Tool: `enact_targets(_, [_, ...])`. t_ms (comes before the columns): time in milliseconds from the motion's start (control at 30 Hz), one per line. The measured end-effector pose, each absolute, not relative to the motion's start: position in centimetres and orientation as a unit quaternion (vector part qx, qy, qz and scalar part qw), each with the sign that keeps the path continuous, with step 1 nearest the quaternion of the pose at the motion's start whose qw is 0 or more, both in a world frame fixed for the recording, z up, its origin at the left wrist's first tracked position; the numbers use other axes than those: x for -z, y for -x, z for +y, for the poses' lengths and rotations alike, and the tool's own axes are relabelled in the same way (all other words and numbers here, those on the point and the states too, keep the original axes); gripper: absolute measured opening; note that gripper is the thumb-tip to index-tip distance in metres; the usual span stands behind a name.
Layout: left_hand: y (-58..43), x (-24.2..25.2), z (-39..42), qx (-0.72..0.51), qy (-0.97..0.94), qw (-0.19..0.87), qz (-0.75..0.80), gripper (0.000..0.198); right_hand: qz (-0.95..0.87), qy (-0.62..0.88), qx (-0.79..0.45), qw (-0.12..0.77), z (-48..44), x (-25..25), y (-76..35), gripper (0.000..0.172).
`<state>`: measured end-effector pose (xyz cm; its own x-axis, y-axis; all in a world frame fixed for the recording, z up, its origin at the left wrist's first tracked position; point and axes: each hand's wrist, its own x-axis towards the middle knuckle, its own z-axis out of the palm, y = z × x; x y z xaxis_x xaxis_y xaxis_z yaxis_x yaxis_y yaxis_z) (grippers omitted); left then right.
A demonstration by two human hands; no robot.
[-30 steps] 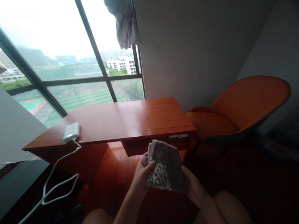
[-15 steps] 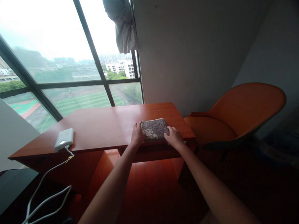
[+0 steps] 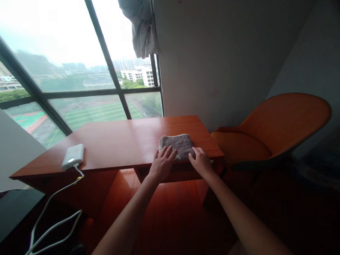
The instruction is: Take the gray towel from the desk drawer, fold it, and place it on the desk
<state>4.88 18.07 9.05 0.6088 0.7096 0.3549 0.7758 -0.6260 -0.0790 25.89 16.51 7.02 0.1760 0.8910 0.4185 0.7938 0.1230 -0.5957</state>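
Observation:
A folded grey-brown towel (image 3: 180,144) with a pale pattern lies flat near the front edge of the wooden desk (image 3: 117,141). My left hand (image 3: 162,163) rests on its front left part, palm down with fingers spread, covering most of the pale pattern. At the towel's right edge, my right hand (image 3: 201,162) has its thumb and fingertips curled around the front right corner.
A white power bank or charger (image 3: 73,156) sits at the desk's left end, its white cable (image 3: 53,194) hanging off the front edge. An orange chair (image 3: 285,126) stands close on the right. A large window (image 3: 81,93) is behind the desk.
My left hand has let go of the towel's left edge and moved onto its top, fingers now spread. My right hand stays at the right edge, slightly shifted.

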Motion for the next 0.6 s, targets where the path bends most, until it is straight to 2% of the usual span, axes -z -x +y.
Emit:
enact_targets(200, [-5.2,-10.5,17.2,0.163,0.887,0.103,-0.419,0.049,-0.635,0.648,-0.051,0.417,15.9,-7.0,-25.9,0.048])
enact_targets(333, [-5.0,-8.9,12.0,0.247,0.870,0.054,-0.423,0.049,-0.600,0.627,-0.088,0.490,11.3,-5.8,-25.1,0.051])
enact_targets(400, [-4.3,-5.9,8.0,0.297,0.852,-0.039,-0.430,0.049,-0.574,0.617,-0.166,0.512,7.2,-3.4,-24.4,0.052])
enact_targets(500, [-3.1,0.8,1.3,0.314,0.787,-0.279,-0.452,0.051,-0.521,0.610,-0.357,0.479,0.2,2.5,-22.7,0.056])
enact_targets(600, [-2.6,7.5,-4.6,0.302,0.646,-0.509,-0.481,0.057,-0.402,0.598,-0.527,0.450,-6.0,8.9,-20.4,0.069])
